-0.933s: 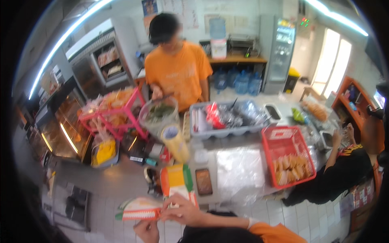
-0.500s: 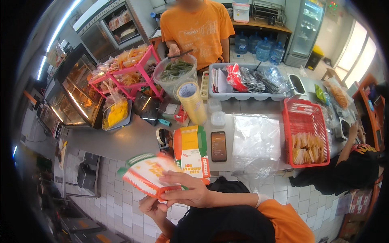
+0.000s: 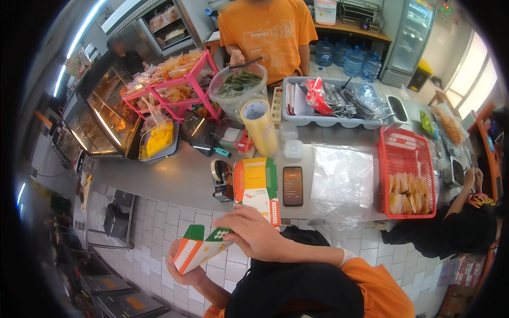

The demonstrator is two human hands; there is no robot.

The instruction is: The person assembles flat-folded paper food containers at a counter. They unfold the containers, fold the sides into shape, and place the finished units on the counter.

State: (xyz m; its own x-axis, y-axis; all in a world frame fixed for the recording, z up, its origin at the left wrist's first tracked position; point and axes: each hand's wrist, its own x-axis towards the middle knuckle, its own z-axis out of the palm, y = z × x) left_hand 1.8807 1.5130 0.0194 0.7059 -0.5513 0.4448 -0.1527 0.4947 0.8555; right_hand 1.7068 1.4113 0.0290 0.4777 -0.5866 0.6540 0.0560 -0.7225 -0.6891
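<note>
Held in front of my body, off the counter's near edge, is a partly folded cardboard food box [image 3: 204,253] in white, orange and green. Its green end flaps stand up. My left hand [image 3: 184,271] grips the box from below and the left side. My right hand [image 3: 257,233] has its fingers bent over the green flap at the box's right end; its fingertips are partly hidden. Beyond it on the counter, an unfolded box blank [image 3: 256,183] lies flat, between a tape dispenser [image 3: 222,180] and a phone [image 3: 292,186].
Clear plastic bags [image 3: 342,177] and a red basket [image 3: 386,180] of small packets lie to the right. Tape rolls [image 3: 262,130] stand behind the blank, near a tub of green leaves [image 3: 238,85]. A person in an orange shirt [image 3: 268,37] stands opposite; another person's hands [image 3: 473,177] work at far right.
The flattish box has been turned and opened up into a folded shape. My left hand has moved lower left around it, and my right hand has risen to its green flap.
</note>
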